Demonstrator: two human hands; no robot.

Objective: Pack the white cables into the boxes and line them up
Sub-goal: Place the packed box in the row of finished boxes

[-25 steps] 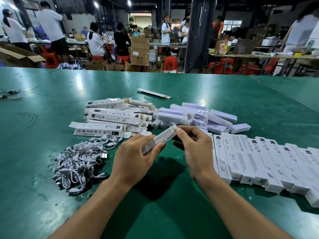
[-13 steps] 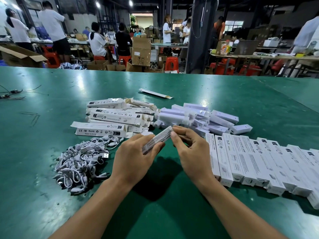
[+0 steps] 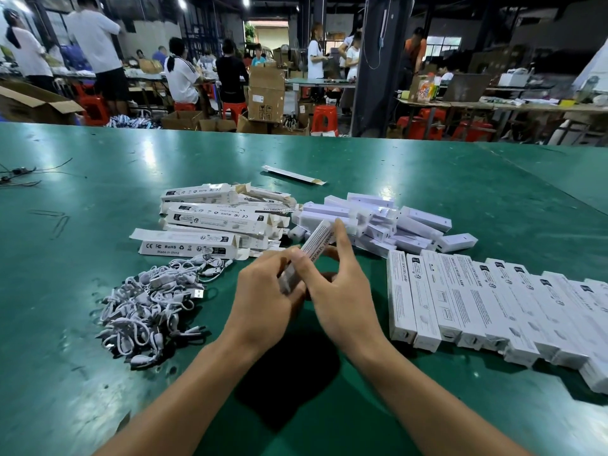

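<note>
Both hands hold one long white box [image 3: 315, 245] above the green table [image 3: 98, 406]. My left hand [image 3: 266, 297] grips its near end. My right hand [image 3: 339, 291] pinches it further up, fingers on its far part. A heap of coiled white cables [image 3: 151, 307] lies to the left. Behind it is a stack of open, empty boxes [image 3: 210, 222]. A row of packed boxes [image 3: 487, 304] lies side by side on the right.
A pile of small white lamp units [image 3: 378, 225] sits beyond my hands. One flat box [image 3: 292, 174] lies alone further back. Thin dark wires [image 3: 19, 176] rest at the far left. Behind the table, people work among cartons and red stools.
The box has tilted more upright in my hands. My right hand has slid along it, closer to my left hand.
</note>
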